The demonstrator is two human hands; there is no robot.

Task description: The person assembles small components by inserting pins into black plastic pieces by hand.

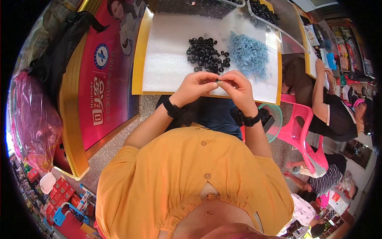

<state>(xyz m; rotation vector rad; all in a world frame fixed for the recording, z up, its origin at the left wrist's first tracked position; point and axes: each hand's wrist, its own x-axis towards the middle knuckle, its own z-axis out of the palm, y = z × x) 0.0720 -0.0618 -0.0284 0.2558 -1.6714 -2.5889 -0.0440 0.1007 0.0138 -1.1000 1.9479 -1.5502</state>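
My left hand (195, 85) and my right hand (238, 87) meet at the near edge of the white-topped table (163, 59). Thumbs and forefingers of both pinch one small black part (217, 80); its exact shape is mostly covered by the fingertips. Just beyond my hands lies a loose pile of small black ring-like parts (205, 53). To the right of it spreads a heap of tiny clear-blue pieces (248, 55). Each wrist wears a black band.
Clear plastic bins (195, 8) of dark parts stand at the table's far side, with black parts (263, 12) in the right one. A pink plastic chair (300, 123) and a green basket (272, 121) are at right. Another person (334, 107) sits at a neighbouring table. A gold-framed pink sign panel (103, 79) stands left.
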